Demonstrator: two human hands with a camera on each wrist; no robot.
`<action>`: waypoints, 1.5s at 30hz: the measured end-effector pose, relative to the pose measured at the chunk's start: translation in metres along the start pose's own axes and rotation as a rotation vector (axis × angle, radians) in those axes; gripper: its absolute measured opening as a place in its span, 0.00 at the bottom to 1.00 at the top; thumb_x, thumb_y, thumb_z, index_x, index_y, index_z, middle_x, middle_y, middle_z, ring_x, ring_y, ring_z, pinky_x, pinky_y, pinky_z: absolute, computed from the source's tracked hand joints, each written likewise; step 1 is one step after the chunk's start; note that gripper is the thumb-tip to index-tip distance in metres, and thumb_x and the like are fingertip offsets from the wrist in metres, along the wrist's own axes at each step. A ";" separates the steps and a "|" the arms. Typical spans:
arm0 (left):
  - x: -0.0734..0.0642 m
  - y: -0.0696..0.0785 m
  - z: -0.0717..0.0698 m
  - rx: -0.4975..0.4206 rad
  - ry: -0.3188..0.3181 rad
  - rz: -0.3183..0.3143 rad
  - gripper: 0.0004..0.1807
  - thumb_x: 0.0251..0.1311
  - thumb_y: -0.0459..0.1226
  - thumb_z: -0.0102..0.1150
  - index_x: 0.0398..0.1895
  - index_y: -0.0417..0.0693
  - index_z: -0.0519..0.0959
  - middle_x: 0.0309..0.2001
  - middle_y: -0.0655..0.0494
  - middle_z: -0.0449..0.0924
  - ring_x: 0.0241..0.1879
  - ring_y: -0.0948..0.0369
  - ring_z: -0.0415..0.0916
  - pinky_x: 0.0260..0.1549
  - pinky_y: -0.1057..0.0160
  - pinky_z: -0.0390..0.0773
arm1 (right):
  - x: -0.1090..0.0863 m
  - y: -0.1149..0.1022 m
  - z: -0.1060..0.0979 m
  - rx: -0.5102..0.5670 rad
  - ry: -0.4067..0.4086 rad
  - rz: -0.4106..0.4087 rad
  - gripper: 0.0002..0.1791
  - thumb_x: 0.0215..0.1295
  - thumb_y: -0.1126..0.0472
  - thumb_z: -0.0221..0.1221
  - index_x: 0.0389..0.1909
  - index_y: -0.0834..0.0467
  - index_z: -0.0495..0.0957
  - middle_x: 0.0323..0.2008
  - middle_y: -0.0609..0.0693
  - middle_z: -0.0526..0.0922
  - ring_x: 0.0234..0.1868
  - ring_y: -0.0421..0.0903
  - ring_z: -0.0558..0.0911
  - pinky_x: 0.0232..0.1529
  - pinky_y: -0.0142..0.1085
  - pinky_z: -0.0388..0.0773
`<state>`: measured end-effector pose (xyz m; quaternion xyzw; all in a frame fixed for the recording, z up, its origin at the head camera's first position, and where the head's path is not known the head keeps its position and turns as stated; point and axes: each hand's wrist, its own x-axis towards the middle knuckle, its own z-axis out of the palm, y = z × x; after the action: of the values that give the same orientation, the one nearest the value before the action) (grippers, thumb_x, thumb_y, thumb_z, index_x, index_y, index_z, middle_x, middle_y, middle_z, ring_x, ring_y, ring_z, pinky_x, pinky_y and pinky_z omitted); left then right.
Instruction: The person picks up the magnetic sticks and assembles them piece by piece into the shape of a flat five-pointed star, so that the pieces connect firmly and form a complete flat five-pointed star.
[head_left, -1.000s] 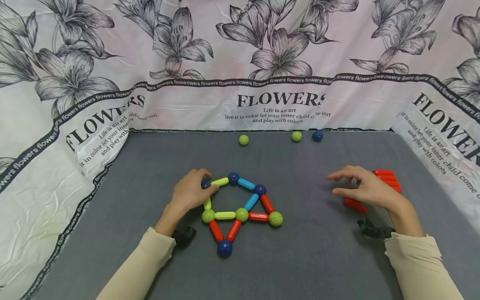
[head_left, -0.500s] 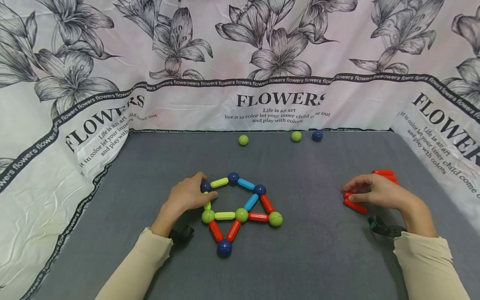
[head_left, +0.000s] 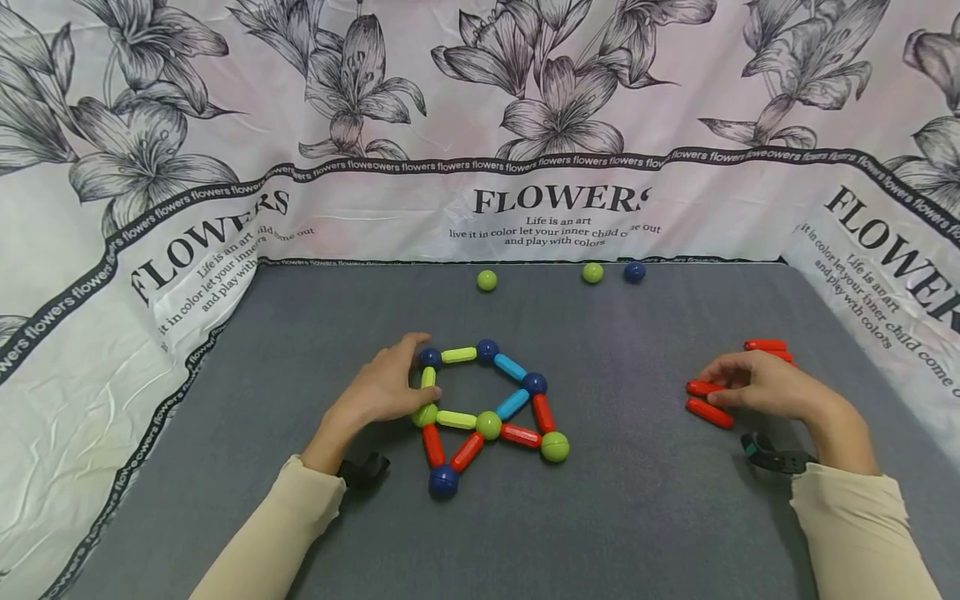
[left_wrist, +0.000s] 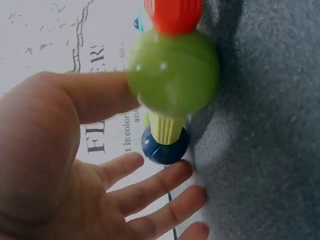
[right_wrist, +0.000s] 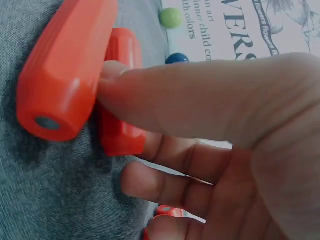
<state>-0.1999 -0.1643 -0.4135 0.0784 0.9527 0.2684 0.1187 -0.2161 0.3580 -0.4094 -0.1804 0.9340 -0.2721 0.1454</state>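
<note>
A flat figure of magnetic rods and balls lies left of centre in the head view. My left hand (head_left: 381,385) lies along its left side, fingers extended by a blue ball (head_left: 431,357), thumb over the yellow-green rod (head_left: 428,377). In the left wrist view that thumb meets a green ball (left_wrist: 175,72), and the other fingers are spread near the blue ball. Over on the right, my right hand (head_left: 776,385) pinches a red magnetic rod (right_wrist: 120,132) between thumb and index finger. Another red rod (head_left: 709,412) lies just in front of it.
More red rods (head_left: 765,345) lie beyond the right hand, partly hidden. Along the table's far edge sit two loose green balls (head_left: 487,281) and a blue ball (head_left: 634,272). A flower-print cloth (head_left: 375,208) rises behind the grey table (head_left: 630,517).
The rod figure has shifted right and turned slightly beside my left hand, its upper left part moving most. My right hand has moved right to the red rods and taken hold of one.
</note>
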 end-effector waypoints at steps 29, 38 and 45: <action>-0.001 0.012 0.021 0.087 0.032 0.056 0.42 0.65 0.53 0.62 0.80 0.62 0.58 0.72 0.48 0.72 0.76 0.43 0.59 0.66 0.32 0.57 | 0.054 -0.113 0.105 0.428 -0.123 -0.272 0.12 0.79 0.62 0.51 0.58 0.56 0.75 0.40 0.57 0.80 0.31 0.46 0.79 0.34 0.35 0.78; -0.001 0.012 0.017 0.047 -0.104 0.155 0.43 0.67 0.49 0.60 0.82 0.63 0.52 0.76 0.51 0.65 0.80 0.42 0.47 0.69 0.31 0.48 | 0.056 -0.111 0.104 0.406 -0.086 -0.313 0.11 0.76 0.60 0.57 0.55 0.53 0.80 0.42 0.53 0.83 0.34 0.44 0.79 0.35 0.34 0.79; 0.001 0.005 0.018 0.028 -0.043 0.214 0.36 0.73 0.46 0.54 0.81 0.60 0.56 0.76 0.50 0.66 0.78 0.40 0.52 0.67 0.30 0.50 | 0.064 -0.107 0.104 0.330 0.102 -0.269 0.13 0.70 0.62 0.63 0.54 0.53 0.82 0.47 0.49 0.86 0.39 0.40 0.81 0.42 0.31 0.79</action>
<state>-0.1955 -0.1514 -0.4261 0.1869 0.9399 0.2643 0.1086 -0.2072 0.1994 -0.4444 -0.2630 0.8504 -0.4470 0.0880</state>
